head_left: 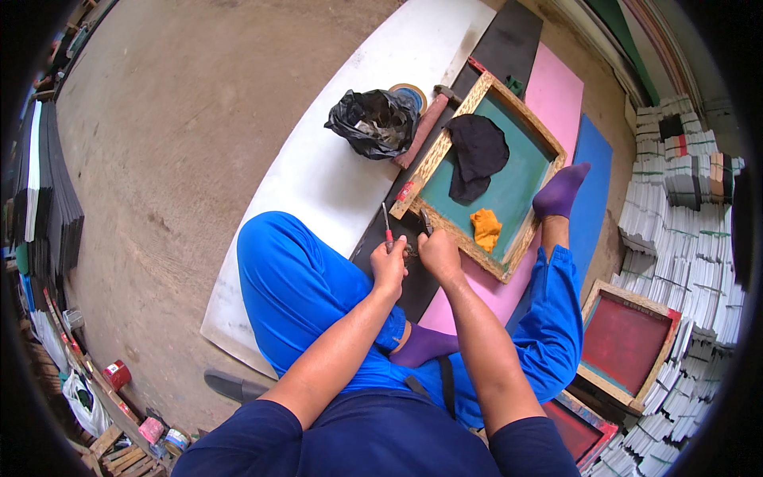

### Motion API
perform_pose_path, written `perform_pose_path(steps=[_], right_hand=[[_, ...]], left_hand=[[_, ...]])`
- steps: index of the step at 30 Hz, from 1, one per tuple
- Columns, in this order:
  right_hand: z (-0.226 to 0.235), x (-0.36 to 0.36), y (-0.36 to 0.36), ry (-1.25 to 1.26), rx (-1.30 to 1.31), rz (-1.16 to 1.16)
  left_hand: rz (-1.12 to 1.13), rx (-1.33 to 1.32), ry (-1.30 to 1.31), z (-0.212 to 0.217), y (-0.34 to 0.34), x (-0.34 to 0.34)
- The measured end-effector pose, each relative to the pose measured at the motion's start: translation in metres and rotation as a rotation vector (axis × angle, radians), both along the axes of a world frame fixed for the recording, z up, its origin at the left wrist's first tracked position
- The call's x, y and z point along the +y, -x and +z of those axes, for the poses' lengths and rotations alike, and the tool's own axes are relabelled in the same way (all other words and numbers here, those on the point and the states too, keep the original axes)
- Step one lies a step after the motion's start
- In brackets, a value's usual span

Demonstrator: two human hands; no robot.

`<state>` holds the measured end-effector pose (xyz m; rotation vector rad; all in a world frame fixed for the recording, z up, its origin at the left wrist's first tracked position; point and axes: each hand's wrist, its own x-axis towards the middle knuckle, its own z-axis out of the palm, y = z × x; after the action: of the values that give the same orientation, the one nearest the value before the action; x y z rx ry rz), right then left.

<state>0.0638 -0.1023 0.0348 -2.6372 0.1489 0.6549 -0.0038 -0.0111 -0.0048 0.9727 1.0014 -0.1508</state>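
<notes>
Wooden frame (429, 167) lies before me, a tool in each fist

It sits right of centre in the upper half of the frame of view, tilted across the black and pink sheets, with teal mesh stretched inside its rails. My left hand (389, 266), near the middle of the picture, is curled around a slim red-handled tool (389, 237), its metal shaft pointing up. My right hand (439, 250), just to the right of it, is clenched on a metal-ended tool (427, 222) beside the wood's lower-left corner; my fingers hide most of it, so I cannot tell its kind, nor whether it touches the rail. Something small and dark shows between my two hands, too hidden to name.

On the mesh lie a crumpled black cloth (485, 151), toward the upper left, and a small orange-yellow cloth (486, 229) near the bottom. Left of the rails, at upper centre, a hammer (423, 131) with a reddish handle lies aslant; next to it stands an open black plastic bag (373, 123), and a roll of tape (411, 94) shows behind that. My purple-socked foot (561, 191) is beside the right rail. Another frame with red mesh (624, 342) rests at lower right, near tall white stacks (675, 230).
</notes>
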Motion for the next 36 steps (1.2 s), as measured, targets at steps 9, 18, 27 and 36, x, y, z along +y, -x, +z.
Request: perform_pose_path(steps=[9,18,27,36], right_hand=[[-0.016,-0.008,0.027,-0.119,-0.03,-0.083],[0.009,-0.038,0.061,-0.208,0.137,0.252],[-0.001,-0.061,0.05,-0.55,0.555,0.205],[0.027,-0.06,0.035,-0.382,0.598,0.275]], left_hand=[[0.014,-0.033,0.017,0.001,0.009,0.01],[-0.035,-0.052,0.161,-0.004,0.015,0.011],[-0.019,0.039,0.255,-0.01,0.017,0.013],[-0.032,0.036,0.268,0.0,0.016,0.012]])
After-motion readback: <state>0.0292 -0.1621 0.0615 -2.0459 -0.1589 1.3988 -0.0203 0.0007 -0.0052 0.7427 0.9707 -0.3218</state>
